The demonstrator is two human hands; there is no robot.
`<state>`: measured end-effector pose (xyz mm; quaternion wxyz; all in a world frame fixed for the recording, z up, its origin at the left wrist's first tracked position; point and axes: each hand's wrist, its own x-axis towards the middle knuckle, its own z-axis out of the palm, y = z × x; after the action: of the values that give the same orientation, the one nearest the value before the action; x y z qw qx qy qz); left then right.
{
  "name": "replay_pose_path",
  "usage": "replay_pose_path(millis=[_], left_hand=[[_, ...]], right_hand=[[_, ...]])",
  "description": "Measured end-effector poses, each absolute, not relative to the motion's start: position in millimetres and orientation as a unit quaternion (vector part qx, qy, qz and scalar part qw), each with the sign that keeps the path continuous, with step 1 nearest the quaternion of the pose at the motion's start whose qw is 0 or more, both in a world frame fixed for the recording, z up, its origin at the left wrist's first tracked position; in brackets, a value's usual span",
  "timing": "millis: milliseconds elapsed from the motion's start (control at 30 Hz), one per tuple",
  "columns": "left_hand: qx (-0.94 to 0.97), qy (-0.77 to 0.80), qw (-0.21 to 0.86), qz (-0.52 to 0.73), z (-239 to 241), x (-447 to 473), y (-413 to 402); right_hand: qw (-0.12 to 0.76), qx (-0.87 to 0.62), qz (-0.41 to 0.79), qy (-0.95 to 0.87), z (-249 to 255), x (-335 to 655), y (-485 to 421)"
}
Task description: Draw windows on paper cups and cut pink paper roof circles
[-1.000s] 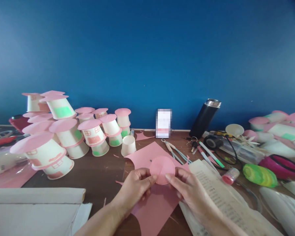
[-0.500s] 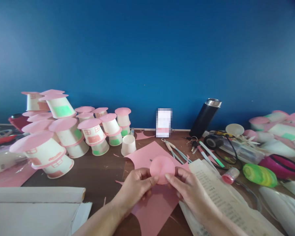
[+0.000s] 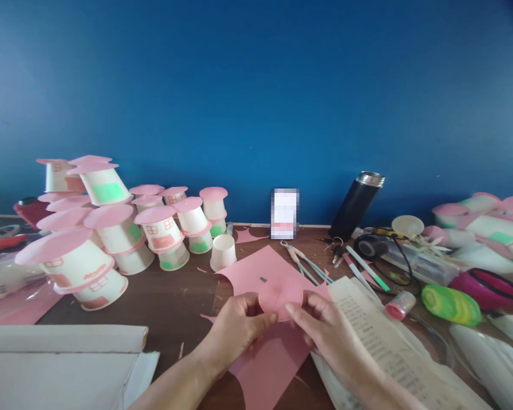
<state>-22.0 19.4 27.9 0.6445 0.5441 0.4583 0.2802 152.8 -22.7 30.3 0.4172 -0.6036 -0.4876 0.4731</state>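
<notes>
Both my hands hold a round pink paper disc (image 3: 281, 295) over a pink paper sheet (image 3: 256, 273) on the brown table. My left hand (image 3: 235, 330) pinches the disc's lower left edge with thumb and fingers closed. My right hand (image 3: 325, 330) pinches its lower right edge. The disc tilts back, nearly flat.
Piles of upturned white paper cups with pink roofs (image 3: 111, 228) stand at the left, and more lie at the far right (image 3: 487, 222). A plain cup (image 3: 223, 251), scissors (image 3: 301, 261), pens, a tape roll (image 3: 370, 246), a black flask (image 3: 357, 204), a printed sheet (image 3: 385, 341) and a cardboard box (image 3: 60, 364) surround the hands.
The disc has tipped back from facing me to nearly flat and dropped slightly. Both hands keep their pinch on it.
</notes>
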Motion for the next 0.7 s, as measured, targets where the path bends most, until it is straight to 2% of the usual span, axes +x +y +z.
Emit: replay_pose_path(millis=[100,200,333,467,567,700], left_hand=[[0.548,0.441,0.642,0.306,28,-22,19],[0.597,0.423,0.576,0.364,28,-24,17],[0.722,0.435,0.333,0.422,27,-31,12],[0.825,0.327,0.082,0.453,30,-40,10],[0.856,0.240,-0.035,0.457,38,-48,8],[0.869,0.186,-0.129,0.440,45,-57,5]], right_hand=[[0.411,-0.606,0.452,-0.510,31,154,-26],[0.429,-0.590,0.416,-0.543,34,153,-29],[0.445,-0.558,0.418,-0.562,31,150,-30],[0.432,-0.588,0.378,-0.569,29,150,-32],[0.440,-0.562,0.376,-0.591,33,151,-34],[0.428,-0.524,0.512,-0.529,38,152,-32]])
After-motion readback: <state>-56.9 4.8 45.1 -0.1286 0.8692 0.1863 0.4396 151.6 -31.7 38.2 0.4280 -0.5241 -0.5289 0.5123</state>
